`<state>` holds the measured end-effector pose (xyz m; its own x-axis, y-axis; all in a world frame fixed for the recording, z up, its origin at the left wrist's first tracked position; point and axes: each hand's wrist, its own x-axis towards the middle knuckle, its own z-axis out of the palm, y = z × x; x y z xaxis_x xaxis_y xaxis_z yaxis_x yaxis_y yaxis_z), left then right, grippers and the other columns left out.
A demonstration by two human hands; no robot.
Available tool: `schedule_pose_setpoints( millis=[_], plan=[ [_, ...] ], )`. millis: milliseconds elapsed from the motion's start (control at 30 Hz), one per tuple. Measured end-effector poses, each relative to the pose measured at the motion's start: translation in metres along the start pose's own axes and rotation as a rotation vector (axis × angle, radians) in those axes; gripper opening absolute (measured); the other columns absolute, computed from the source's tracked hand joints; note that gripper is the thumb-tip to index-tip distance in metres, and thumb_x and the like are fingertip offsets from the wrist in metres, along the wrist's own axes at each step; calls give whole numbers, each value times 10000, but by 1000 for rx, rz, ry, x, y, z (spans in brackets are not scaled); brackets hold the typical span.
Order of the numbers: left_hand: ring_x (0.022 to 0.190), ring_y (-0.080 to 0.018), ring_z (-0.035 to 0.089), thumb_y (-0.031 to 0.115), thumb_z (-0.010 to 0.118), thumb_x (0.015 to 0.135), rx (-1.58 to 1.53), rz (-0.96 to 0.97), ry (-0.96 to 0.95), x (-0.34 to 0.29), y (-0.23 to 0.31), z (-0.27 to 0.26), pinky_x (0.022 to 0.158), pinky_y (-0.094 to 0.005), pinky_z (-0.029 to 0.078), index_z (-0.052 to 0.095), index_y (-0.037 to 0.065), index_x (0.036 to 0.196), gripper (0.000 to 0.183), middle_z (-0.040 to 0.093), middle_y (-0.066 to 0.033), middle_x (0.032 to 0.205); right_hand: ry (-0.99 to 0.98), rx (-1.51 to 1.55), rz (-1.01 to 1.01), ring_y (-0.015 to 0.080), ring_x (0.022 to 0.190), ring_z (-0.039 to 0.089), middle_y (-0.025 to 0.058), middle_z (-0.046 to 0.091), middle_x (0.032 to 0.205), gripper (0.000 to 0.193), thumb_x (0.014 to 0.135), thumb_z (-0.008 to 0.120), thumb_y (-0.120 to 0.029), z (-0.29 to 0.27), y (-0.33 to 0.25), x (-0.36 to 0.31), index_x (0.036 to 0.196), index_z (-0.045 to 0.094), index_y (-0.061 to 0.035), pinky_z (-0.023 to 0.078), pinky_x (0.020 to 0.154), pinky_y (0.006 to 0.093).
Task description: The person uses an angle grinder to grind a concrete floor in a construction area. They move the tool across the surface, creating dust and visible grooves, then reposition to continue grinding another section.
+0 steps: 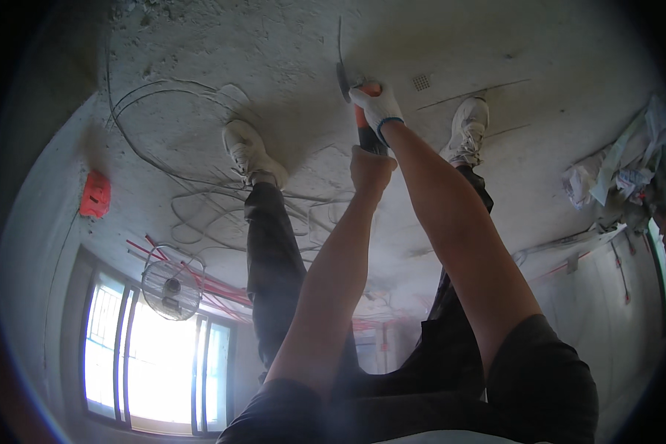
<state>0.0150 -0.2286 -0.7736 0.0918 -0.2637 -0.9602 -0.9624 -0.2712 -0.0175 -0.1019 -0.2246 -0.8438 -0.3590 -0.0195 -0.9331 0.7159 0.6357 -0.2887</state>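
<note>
An angle grinder (360, 118) with an orange and black body is held low over the concrete floor. Its thin disc (342, 81) stands on edge at the left of the tool's head, at the end of a narrow dark line in the floor. My right hand (379, 105), in a white glove with a blue-green cuff, is closed round the orange front part. Behind it, my left hand (371, 170) wraps the black rear end of the body. The underside of the tool and most fingertips are hidden from view.
My shoes (251, 152) stand either side of the grinder. Looped cable (152, 159) lies at left, near a red box (95, 194). A round fan (172, 288) and red pipes (222, 286) are by the window. A drain grate (421, 82) is right; plastic bags (629, 170) lie far right.
</note>
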Motion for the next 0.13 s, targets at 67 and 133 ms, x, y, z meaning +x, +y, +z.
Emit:
schedule_pose_setpoints(
  millis=[67, 133],
  plan=[
    [1014, -406, 750, 129, 820, 678, 2, 2, -21, -4, -10, 7, 892, -467, 591, 558, -15, 1198, 600, 736, -220, 1054, 120, -83, -9, 291, 1142, 705, 193, 703, 1269, 823, 802, 873, -483, 5, 34, 15, 1406, 585, -4, 542, 1015, 412],
    [1009, -389, 757, 144, 824, 687, 17, 1, -33, -7, -18, 8, 893, -455, 596, 560, -13, 1225, 620, 733, -221, 1094, 28, -123, 39, 290, 1181, 700, 193, 687, 1339, 852, 815, 861, -468, 4, 54, 25, 1469, 537, -29, 535, 1041, 419]
  ],
)
